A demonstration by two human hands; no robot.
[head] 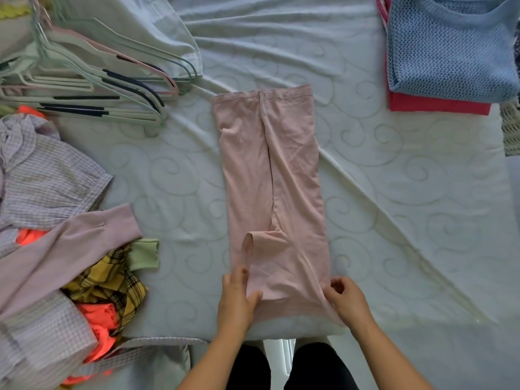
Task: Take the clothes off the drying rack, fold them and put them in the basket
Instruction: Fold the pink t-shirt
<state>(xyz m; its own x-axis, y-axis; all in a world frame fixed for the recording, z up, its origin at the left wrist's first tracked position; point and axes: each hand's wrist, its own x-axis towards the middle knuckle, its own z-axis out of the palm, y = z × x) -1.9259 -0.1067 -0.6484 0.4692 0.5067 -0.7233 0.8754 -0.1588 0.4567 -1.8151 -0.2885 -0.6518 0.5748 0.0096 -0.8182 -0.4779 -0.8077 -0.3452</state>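
Note:
A pale pink garment (270, 178) lies lengthwise on the white bed sheet (408, 192), its sides folded inward into a long strip. My left hand (236, 299) pinches its near left corner, thumb on top of the fabric. My right hand (349, 299) grips the near right edge, which is lifted a little off the sheet. A heap of unfolded clothes (56, 249) sits at the left: a lilac checked shirt, a mauve sleeve, yellow plaid and orange pieces. Folded clothes (447, 52) are stacked at the far right, a blue knit sweater on a red item. No basket or drying rack is in view.
Several empty hangers (92, 88) lie in a pile at the far left of the bed. A white woven object (510, 130) shows at the right edge. My legs in dark trousers (281, 367) stand against the bed's near edge.

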